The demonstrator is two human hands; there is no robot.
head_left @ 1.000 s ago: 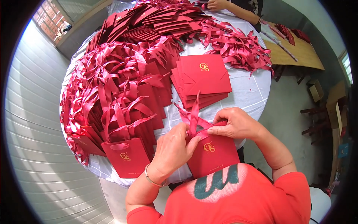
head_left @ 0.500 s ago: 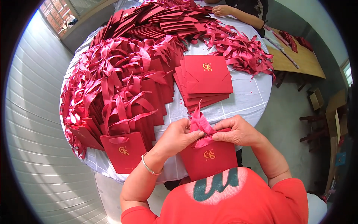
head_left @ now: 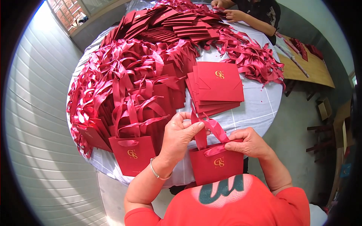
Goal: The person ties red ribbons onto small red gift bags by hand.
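A red paper gift bag with a gold emblem stands upright at the table's near edge, close to my body. From its top rises a pink ribbon handle. Above the bag's left side, the thumb and fingers of my left hand pinch the ribbon and pull a loop upward. My right hand is closed at the bag's upper right corner, gripping its rim where the ribbon comes out; its fingertips behind the rim are hidden. Just beyond lies a stack of flat red bags.
Finished-looking bags with ribbon handles crowd the table's left side. More flat bags are heaped at the back, with loose pink ribbons at the right. Across the white-clothed table, a co-worker's hands hold something red.
My left hand has lifted away from the bag's rim, drawing the ribbon up into a taller loop. My right hand stays at the rim. The co-worker's second hand has come into view.
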